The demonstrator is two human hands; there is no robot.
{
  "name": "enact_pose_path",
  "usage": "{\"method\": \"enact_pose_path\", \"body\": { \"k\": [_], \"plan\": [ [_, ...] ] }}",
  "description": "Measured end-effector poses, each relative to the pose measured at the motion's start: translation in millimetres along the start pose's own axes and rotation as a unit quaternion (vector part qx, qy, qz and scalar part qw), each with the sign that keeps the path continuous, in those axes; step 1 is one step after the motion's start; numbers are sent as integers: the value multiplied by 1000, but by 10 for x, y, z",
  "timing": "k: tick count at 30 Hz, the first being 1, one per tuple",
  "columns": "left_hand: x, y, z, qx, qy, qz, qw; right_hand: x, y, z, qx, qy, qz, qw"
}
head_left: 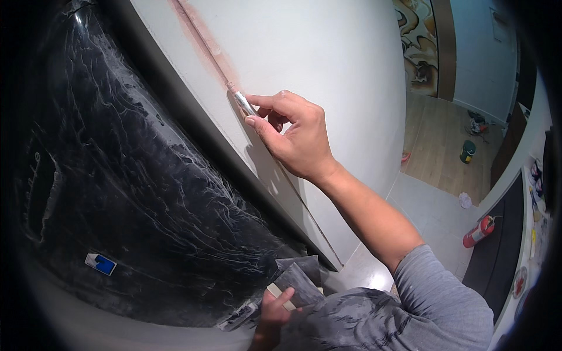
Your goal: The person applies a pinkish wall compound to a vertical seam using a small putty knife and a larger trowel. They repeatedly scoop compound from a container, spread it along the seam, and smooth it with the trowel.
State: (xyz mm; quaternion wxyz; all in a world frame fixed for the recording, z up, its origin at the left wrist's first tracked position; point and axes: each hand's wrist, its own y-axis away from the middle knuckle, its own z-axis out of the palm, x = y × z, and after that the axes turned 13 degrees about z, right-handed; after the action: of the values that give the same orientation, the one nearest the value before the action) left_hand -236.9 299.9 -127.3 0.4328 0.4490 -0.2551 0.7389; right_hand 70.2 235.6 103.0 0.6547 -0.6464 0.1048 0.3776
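Observation:
My right hand [295, 131] reaches up to a white panel [328, 52]. Thumb and fingers pinch a short shiny silver rod [244, 104], whose tip meets a narrow groove [205, 47] edged with pinkish filler. Below that spot the groove runs on as a thin dark line down the panel. Low in the picture, close to my body, my left hand [275, 308] is closed around a pale block [281, 296] together with dark grey sheets [297, 284] that look like sandpaper. Part of the left fingers is hidden.
Wrinkled black plastic sheeting [146, 193] covers the left side, with a blue-and-white tool [101, 264] on it. To the right are a red fire extinguisher [478, 231], a green can [467, 151] on the wood floor, and a shelf edge [515, 281] with small items.

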Motion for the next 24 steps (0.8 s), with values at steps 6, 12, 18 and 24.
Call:
{"method": "enact_pose_path", "body": {
  "k": [6,12,18,24],
  "plan": [
    [48,-128,-242,-16,9,-6,1000,7,-48,50,1,28,2,1000],
    [42,-172,-348,-34,14,-15,999,-24,4,52,4,66,4,998],
    [65,-230,-423,-41,1,-22,999,42,116,66,18,83,36,996],
    [84,-277,-470,-40,15,-34,999,146,304,28,11,79,47,996]
  ]
}}
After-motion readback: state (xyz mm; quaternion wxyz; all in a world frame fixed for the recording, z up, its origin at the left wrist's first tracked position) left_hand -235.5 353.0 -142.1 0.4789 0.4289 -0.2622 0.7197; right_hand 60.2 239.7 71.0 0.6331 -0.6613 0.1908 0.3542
